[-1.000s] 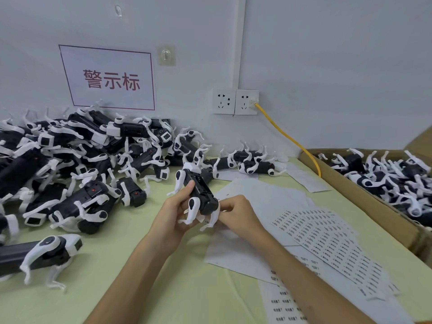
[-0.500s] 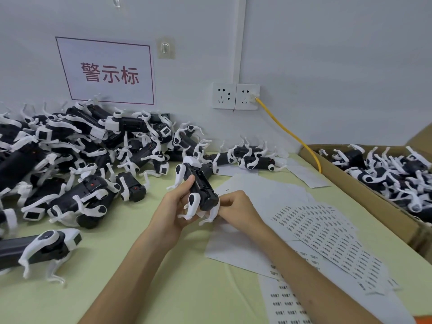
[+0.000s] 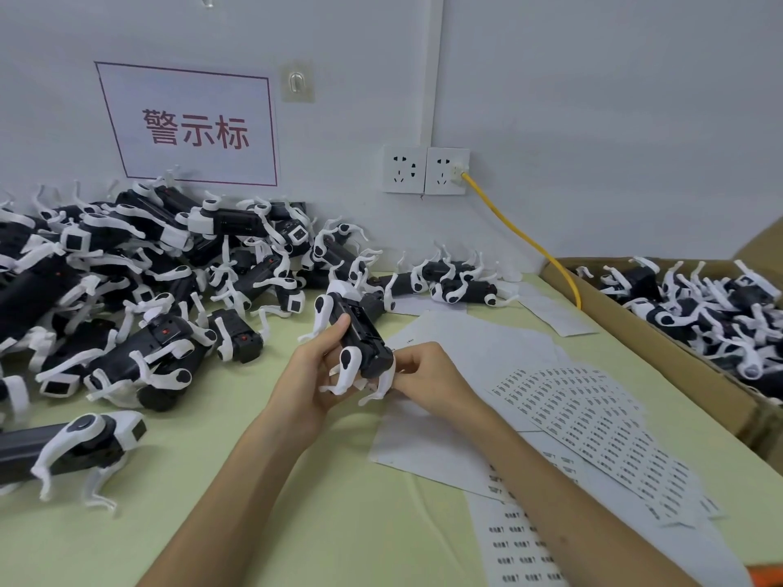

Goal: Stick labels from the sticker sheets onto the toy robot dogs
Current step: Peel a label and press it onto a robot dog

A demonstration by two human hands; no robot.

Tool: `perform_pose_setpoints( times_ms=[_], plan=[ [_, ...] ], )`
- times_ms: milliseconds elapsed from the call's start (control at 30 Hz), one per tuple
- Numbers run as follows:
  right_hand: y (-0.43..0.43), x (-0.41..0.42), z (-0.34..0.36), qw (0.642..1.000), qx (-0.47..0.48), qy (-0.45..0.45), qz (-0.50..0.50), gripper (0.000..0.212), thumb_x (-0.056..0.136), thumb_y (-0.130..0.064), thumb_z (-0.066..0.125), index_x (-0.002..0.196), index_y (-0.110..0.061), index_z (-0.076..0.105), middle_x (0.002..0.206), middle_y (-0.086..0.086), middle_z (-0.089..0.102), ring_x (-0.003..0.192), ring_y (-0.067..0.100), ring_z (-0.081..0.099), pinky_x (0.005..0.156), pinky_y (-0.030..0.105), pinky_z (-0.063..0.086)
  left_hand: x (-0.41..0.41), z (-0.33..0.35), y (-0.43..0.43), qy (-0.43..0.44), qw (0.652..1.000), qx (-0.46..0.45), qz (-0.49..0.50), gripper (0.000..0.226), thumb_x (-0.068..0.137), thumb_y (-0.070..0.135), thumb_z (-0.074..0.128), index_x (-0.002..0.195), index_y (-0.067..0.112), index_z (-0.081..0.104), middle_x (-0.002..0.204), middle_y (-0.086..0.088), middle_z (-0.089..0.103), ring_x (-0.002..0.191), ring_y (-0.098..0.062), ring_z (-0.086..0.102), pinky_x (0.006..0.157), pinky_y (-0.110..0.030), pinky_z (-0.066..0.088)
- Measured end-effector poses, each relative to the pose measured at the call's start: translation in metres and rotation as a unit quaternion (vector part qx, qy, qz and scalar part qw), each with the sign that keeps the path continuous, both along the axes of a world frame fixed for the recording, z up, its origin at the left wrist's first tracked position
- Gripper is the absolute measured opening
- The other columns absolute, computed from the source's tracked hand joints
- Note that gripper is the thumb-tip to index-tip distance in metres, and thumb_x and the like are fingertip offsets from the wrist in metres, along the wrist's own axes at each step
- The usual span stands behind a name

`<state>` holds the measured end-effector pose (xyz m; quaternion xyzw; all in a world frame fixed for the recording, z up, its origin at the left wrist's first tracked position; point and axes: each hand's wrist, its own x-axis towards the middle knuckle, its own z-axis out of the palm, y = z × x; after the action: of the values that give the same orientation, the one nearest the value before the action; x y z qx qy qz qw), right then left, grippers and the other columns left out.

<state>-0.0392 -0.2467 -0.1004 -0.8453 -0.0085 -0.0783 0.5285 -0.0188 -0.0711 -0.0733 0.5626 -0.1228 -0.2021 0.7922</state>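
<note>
A black toy robot dog with white legs is held belly-up above the table's middle. My left hand grips its body from the left, thumb on top. My right hand holds its near end, fingers curled against the rear; whether a label sits under them is hidden. Sticker sheets with rows of small printed labels lie fanned out to the right of my hands, and another sheet lies beneath my right forearm.
A big heap of robot dogs fills the left and back of the green table. One dog stands alone at the near left. A cardboard box of dogs stands at the right. A yellow cable runs from the wall socket.
Both hands and the dog they hold stay in nearly the same place. The dog has tipped very slightly; my grip looks unchanged.
</note>
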Motion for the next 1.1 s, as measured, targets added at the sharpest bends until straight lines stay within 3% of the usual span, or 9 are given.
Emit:
perform_pose_setpoints(
  times_ms=[100, 300, 433, 567, 767, 900, 1000, 1067, 1100],
  plan=[
    [0.0, 0.001, 0.0, 1.0, 0.007, 0.012, 0.005, 0.013, 0.086, -0.01, 0.075, 0.084, -0.019, 0.083, 0.084, 0.004, 0.079, 0.093, 0.025, 0.076, 0.097, 0.05, 0.055, 0.001, -0.001, -0.001, 0.005, 1.0, -0.004, 0.003, 0.023, 0.079, 0.051, 0.072, 0.088, 0.031, 0.079, 0.097, -0.009, 0.073, 0.081, -0.022, 0.068, 0.081, -0.037, 0.055],
    [0.0, 0.001, -0.001, 1.0, -0.004, 0.014, 0.006, 0.011, 0.088, -0.012, 0.074, 0.087, -0.02, 0.082, 0.089, 0.009, 0.079, 0.101, 0.039, 0.071, 0.094, 0.06, 0.053, 0.003, -0.002, -0.001, 0.014, 1.0, -0.003, 0.014, 0.047, 0.076, 0.051, 0.074, 0.111, 0.019, 0.069, 0.098, -0.009, 0.07, 0.079, -0.022, 0.067, 0.078, -0.034, 0.055],
    [0.002, 0.002, -0.002, 0.998, -0.056, -0.001, 0.012, 0.011, 0.093, -0.007, 0.067, 0.094, -0.01, 0.078, 0.092, 0.007, 0.078, 0.096, 0.028, 0.072, 0.092, 0.046, 0.055, 0.004, -0.003, -0.001, 0.021, 1.0, -0.012, 0.018, 0.046, 0.078, 0.05, 0.074, 0.109, 0.016, 0.067, 0.099, -0.012, 0.067, 0.078, -0.024, 0.064, 0.079, -0.035, 0.053],
    [0.005, 0.0, -0.002, 0.995, -0.099, 0.002, 0.013, 0.014, 0.098, -0.011, 0.058, 0.091, -0.013, 0.071, 0.08, -0.008, 0.07, 0.068, 0.0, 0.056, 0.069, 0.023, 0.045, 0.006, -0.004, 0.0, 0.026, 0.999, -0.022, 0.017, 0.048, 0.083, 0.048, 0.072, 0.118, 0.016, 0.067, 0.098, -0.009, 0.07, 0.076, -0.022, 0.068, 0.076, -0.033, 0.057],
    [0.006, -0.002, -0.002, 0.988, -0.153, -0.012, 0.003, 0.016, 0.095, -0.002, 0.048, 0.098, -0.006, 0.063, 0.095, 0.008, 0.069, 0.086, 0.026, 0.06, 0.07, 0.033, 0.043, 0.007, -0.004, 0.0, 0.039, 0.999, -0.017, 0.031, 0.038, 0.091, 0.044, 0.07, 0.114, 0.015, 0.067, 0.098, -0.01, 0.071, 0.076, -0.024, 0.067, 0.073, -0.032, 0.06],
    [0.005, 0.0, -0.003, 0.983, -0.181, -0.037, -0.023, 0.013, 0.101, -0.009, 0.047, 0.095, -0.008, 0.058, 0.095, 0.006, 0.063, 0.088, 0.024, 0.057, 0.075, 0.035, 0.044, 0.008, -0.005, 0.001, 0.028, 0.998, -0.023, 0.046, 0.041, 0.093, 0.044, 0.069, 0.126, 0.02, 0.067, 0.097, -0.007, 0.073, 0.083, -0.026, 0.067, 0.085, -0.039, 0.056],
    [0.005, 0.002, -0.004, 0.984, -0.162, -0.054, -0.052, 0.016, 0.105, -0.014, 0.047, 0.094, -0.008, 0.056, 0.1, 0.006, 0.061, 0.093, 0.024, 0.063, 0.083, 0.036, 0.049, 0.006, -0.003, 0.001, 0.025, 0.997, -0.011, 0.069, 0.017, 0.092, 0.045, 0.07, 0.101, 0.034, 0.078, 0.089, 0.001, 0.075, 0.076, -0.021, 0.071, 0.08, -0.038, 0.058],
    [0.004, 0.004, -0.006, 0.986, -0.147, -0.055, -0.062, 0.016, 0.106, -0.015, 0.048, 0.092, -0.008, 0.054, 0.101, 0.007, 0.06, 0.093, 0.025, 0.066, 0.082, 0.036, 0.05, 0.009, -0.001, 0.003, 0.028, 0.992, -0.013, 0.119, 0.012, 0.089, 0.047, 0.072, 0.086, 0.038, 0.078, 0.082, 0.007, 0.072, 0.071, -0.014, 0.068, 0.066, -0.029, 0.05],
    [0.004, 0.005, -0.007, 0.987, -0.14, -0.054, -0.063, 0.016, 0.105, -0.014, 0.048, 0.091, -0.008, 0.054, 0.101, 0.007, 0.061, 0.091, 0.024, 0.067, 0.08, 0.034, 0.05, 0.012, -0.001, 0.005, 0.025, 0.988, -0.021, 0.15, 0.009, 0.088, 0.048, 0.072, 0.086, 0.04, 0.076, 0.085, 0.007, 0.071, 0.077, -0.012, 0.066, 0.067, -0.027, 0.044]
  ],
)
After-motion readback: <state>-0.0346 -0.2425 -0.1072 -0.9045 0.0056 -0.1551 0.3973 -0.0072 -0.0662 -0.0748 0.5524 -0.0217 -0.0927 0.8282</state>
